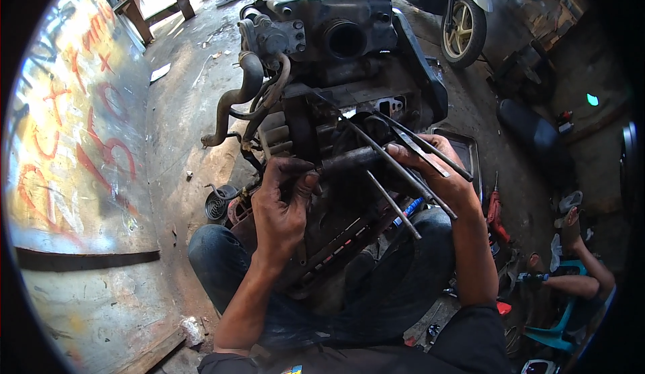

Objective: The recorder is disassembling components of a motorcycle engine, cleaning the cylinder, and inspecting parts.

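Gripping some long, thin metal rods, the right hand sits in front of a big dark engine. Its thumb shows, but I cannot tell if it holds every rod. The rods stick out at a slant toward the right knee. A dark, round tube is between the two hands, low in front of the engine. The left hand is almost closed, with its thumb and finger close together by the tube's left end. It may be pinching something small, but I cannot tell.

Some things could go wrong. The rods look smooth, so a loose hold could let one slide out and drop among the engine parts. If the right hand tips down, a rod end could poke the knee. If the tube slips, the left fingers are near enough to get a pinch. A small piece in them would be easy to lose in the dark gaps below. A bent brown hose sticks out above the left hand, so a big swing could knock it.
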`<move>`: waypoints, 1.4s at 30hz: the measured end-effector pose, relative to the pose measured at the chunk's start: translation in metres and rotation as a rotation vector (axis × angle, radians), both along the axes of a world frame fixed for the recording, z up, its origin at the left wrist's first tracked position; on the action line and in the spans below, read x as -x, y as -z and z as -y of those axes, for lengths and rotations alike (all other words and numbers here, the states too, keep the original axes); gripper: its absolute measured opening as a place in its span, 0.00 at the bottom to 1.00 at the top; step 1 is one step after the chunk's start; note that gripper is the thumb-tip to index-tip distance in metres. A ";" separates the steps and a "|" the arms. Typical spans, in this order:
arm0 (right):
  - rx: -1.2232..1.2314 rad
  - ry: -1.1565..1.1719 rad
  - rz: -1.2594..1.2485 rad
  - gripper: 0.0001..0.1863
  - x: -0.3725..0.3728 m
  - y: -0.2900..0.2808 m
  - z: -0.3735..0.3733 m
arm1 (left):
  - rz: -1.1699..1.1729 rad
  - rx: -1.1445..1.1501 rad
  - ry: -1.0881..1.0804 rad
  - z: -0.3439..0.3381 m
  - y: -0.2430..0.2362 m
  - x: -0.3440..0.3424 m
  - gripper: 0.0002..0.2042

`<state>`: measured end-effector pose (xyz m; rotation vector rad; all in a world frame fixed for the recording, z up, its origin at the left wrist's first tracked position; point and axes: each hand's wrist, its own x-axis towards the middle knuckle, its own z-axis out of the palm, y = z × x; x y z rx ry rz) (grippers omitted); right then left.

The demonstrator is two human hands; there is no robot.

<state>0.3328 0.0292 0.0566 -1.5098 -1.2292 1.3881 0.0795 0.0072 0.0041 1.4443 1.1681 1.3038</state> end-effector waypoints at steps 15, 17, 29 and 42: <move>0.018 0.000 -0.014 0.27 -0.001 0.002 -0.001 | 0.135 0.007 -0.062 0.009 0.000 -0.005 0.10; 0.014 0.001 -0.011 0.27 -0.002 0.004 -0.002 | 0.128 0.020 -0.077 0.009 -0.001 -0.005 0.10; 0.013 -0.004 0.000 0.26 -0.002 0.005 -0.002 | 0.198 -0.015 -0.036 0.008 0.007 -0.001 0.09; 0.026 -0.006 -0.016 0.27 -0.002 0.004 -0.002 | 0.114 -0.064 -0.058 0.005 0.009 0.001 0.10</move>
